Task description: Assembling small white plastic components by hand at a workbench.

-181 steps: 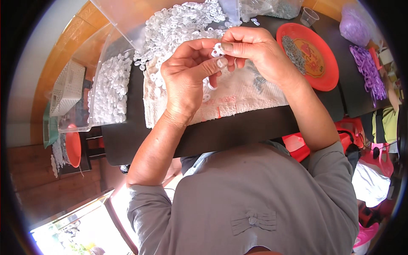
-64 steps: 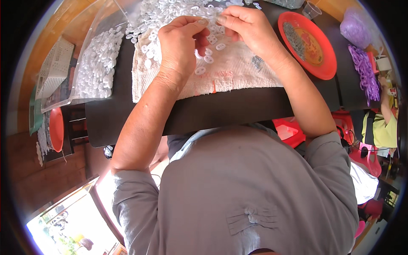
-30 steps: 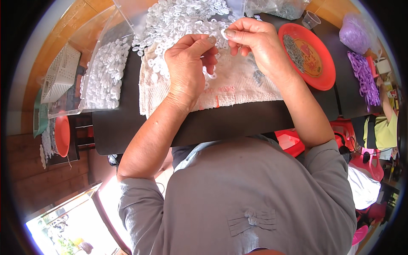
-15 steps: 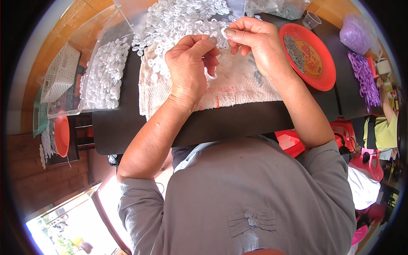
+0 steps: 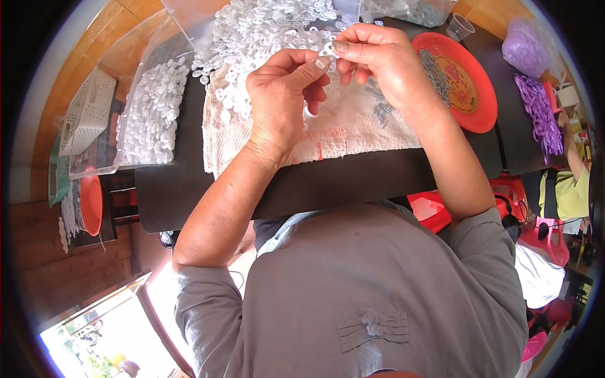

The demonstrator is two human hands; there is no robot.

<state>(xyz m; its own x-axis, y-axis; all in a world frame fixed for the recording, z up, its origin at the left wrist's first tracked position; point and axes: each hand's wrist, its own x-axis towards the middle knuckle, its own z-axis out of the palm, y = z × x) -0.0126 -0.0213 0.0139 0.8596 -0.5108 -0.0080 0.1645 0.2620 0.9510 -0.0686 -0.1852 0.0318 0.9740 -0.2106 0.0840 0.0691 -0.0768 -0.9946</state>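
Observation:
Over a cream cloth [image 5: 315,148], my two hands meet at the fingertips. My right hand [image 5: 381,63] pinches a small white plastic ring piece [image 5: 329,50] between thumb and forefinger. Just left of it, my left hand [image 5: 282,94] has thumb and forefinger pressed together at the ring's edge. Whatever is in that left pinch is too small to make out. Another white piece [image 5: 309,112] shows under the curled left fingers. Beyond the hands spreads a large heap of similar white pieces [image 5: 265,28]. Small grey metal bits [image 5: 381,108] lie on the cloth beneath my right wrist.
A red plate [image 5: 480,104] with grey metal bits stands at the right. To the left is a clear bin [image 5: 94,169] with white pieces. Purple strips [image 5: 541,120], a purple-filled bag [image 5: 526,47] and a clear cup [image 5: 460,28] sit further right. Another person's arm [image 5: 575,148] shows at far right.
My left hand has moved slightly right, bringing its fingertips up to the white ring piece in my right hand. The gap between the hands has closed.

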